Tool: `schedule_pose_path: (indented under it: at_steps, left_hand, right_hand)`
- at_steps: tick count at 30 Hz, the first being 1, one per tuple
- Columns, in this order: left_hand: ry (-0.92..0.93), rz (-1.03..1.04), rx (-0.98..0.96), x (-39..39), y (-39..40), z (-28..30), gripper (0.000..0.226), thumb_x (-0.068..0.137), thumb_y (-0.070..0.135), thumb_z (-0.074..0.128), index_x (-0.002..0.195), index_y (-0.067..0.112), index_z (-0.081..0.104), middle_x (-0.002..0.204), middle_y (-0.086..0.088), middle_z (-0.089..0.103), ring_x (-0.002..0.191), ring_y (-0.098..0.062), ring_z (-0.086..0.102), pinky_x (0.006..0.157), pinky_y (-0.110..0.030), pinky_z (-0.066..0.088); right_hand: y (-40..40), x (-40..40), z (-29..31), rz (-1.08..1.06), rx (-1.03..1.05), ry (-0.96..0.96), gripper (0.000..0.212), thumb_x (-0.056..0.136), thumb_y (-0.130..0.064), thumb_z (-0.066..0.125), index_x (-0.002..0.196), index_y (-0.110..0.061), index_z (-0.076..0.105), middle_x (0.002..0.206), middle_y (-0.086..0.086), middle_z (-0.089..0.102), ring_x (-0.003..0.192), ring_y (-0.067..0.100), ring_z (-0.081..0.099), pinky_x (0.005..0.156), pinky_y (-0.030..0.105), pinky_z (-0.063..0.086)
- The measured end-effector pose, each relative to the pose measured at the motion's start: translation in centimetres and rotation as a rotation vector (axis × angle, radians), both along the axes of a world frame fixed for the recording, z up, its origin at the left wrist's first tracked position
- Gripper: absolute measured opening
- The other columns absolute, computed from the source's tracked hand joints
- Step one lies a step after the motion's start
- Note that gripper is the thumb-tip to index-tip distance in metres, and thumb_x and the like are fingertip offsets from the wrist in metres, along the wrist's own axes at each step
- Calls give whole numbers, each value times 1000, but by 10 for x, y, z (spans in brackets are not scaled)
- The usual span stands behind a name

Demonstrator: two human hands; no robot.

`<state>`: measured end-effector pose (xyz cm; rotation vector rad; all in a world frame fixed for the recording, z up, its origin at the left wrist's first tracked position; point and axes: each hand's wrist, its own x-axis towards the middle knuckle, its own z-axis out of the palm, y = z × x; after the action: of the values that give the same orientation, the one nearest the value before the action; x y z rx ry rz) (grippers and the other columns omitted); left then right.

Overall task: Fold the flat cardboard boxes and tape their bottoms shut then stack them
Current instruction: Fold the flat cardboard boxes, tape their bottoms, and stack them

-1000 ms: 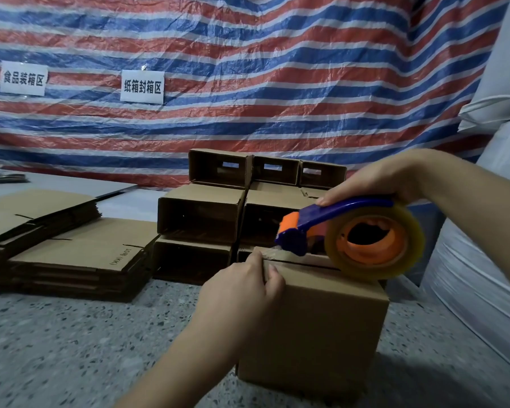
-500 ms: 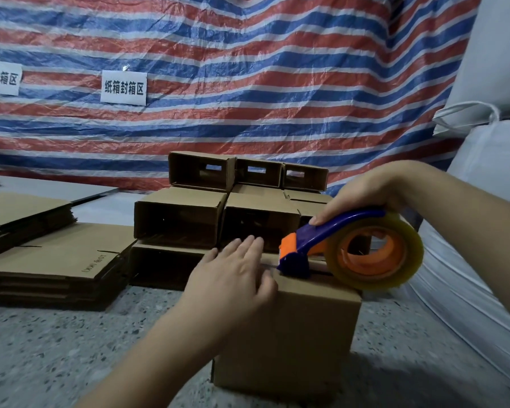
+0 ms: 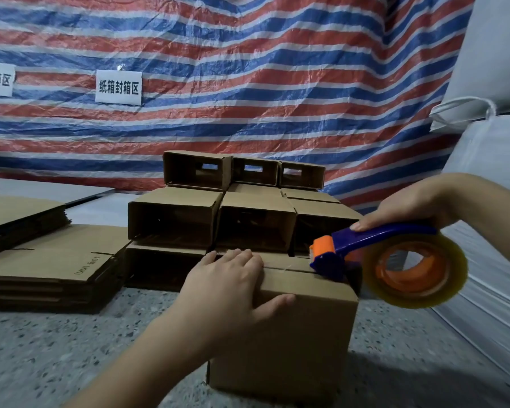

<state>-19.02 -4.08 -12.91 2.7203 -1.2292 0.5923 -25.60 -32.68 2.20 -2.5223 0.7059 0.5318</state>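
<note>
My left hand point(image 3: 227, 278) now lies flat and open on the near end of the box point(image 3: 283, 334), fingers spread over the top and thumb hooked down the front face; a second ago it was pinching the tape end at the seam. My right hand point(image 3: 404, 207) grips the blue handle of the tape dispenser point(image 3: 374, 254), whose cutter head has travelled along the seam and now sits at the far right edge of the box top. A clear strip seems to lie along the seam behind it, though the tape is hard to make out. I judge the run across the bottom flaps is nearly finished, with tearing off and pressing the end down the side left to do.

The box stands on the speckled floor point(image 3: 42, 348), just in front of the stack of finished boxes point(image 3: 218, 216). In that stack I count three open-fronted boxes on the top row and three on the row beneath; the lowest row is partly hidden, so I cannot tell its number. To the left lie two piles of flat cardboard boxes point(image 3: 50, 260), sheets too many to count. There is one dispenser with one tape roll point(image 3: 415, 269).
</note>
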Motion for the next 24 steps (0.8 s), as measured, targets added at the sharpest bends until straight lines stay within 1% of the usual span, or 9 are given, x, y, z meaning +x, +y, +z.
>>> schedule_pose_path:
  at_steps: [2, 4, 6, 7, 9, 14, 18, 22, 24]
  left_hand:
    - [-15, 34, 39, -2, -6, 5, 104, 69, 91, 0, 136, 27, 47, 145, 6, 49, 138, -12, 39, 120, -41, 14]
    - [-41, 53, 71, -3, -17, 12, 103, 67, 94, 3, 122, 23, 54, 130, 3, 59, 126, -14, 51, 119, -45, 15]
    - [-25, 36, 87, -4, -30, 13, 108, 69, 94, 11, 137, 18, 46, 142, -2, 52, 135, -19, 44, 120, -44, 13]
    - [4, 12, 95, -5, -36, 12, 109, 72, 93, 16, 148, 17, 33, 154, -4, 38, 143, -20, 33, 120, -42, 11]
    - [44, -41, 112, -7, -44, 6, 107, 75, 90, 23, 156, 19, 15, 163, -4, 19, 149, -21, 18, 119, -38, 9]
    - [-22, -41, 102, -3, -47, -2, 104, 75, 89, 19, 154, 21, 22, 160, -2, 27, 147, -20, 24, 119, -37, 17]
    - [-24, -47, 82, -4, -46, -2, 103, 75, 89, 16, 153, 23, 22, 160, 0, 28, 147, -19, 25, 118, -36, 19]
    - [23, -55, 82, -7, -46, -1, 98, 77, 89, 18, 155, 31, 8, 162, 2, 23, 148, -18, 20, 119, -36, 15]
    - [52, -56, 113, -10, -46, 5, 92, 77, 88, 21, 153, 37, 13, 161, 2, 26, 147, -21, 23, 118, -39, 18]
  right_hand:
    - [1, -2, -5, -13, 1, 2, 86, 57, -72, 77, 118, -12, 68, 94, 9, 76, 73, 16, 70, 64, 26, 55]
    - [-1, -3, -9, -21, 15, -19, 84, 59, -70, 74, 119, -12, 68, 91, 8, 76, 71, 16, 70, 62, 26, 55]
    - [-3, -5, -11, -28, 37, -35, 86, 56, -70, 74, 120, -12, 68, 91, 8, 75, 70, 15, 69, 62, 26, 55]
    - [-3, -6, -12, -27, 47, -38, 86, 57, -70, 74, 120, -12, 67, 90, 7, 75, 69, 15, 69, 62, 25, 55]
    - [-5, -7, -16, -21, 68, -47, 83, 60, -69, 72, 121, -12, 65, 89, 7, 75, 68, 14, 69, 62, 25, 55]
    - [-13, -11, -17, 16, 113, -49, 72, 72, -65, 64, 122, -12, 62, 86, 6, 74, 66, 13, 68, 60, 24, 54]
    - [-39, -26, -6, 3, 107, -47, 73, 69, -65, 69, 117, -9, 69, 89, 11, 73, 68, 16, 66, 63, 27, 53]
    - [-51, -30, -18, 33, 63, 11, 70, 72, -73, 70, 109, -14, 77, 96, 10, 74, 78, 18, 67, 75, 29, 52]
    - [-52, -28, -27, 37, 40, 3, 73, 71, -74, 68, 110, -14, 75, 96, 8, 75, 79, 17, 68, 77, 29, 52]
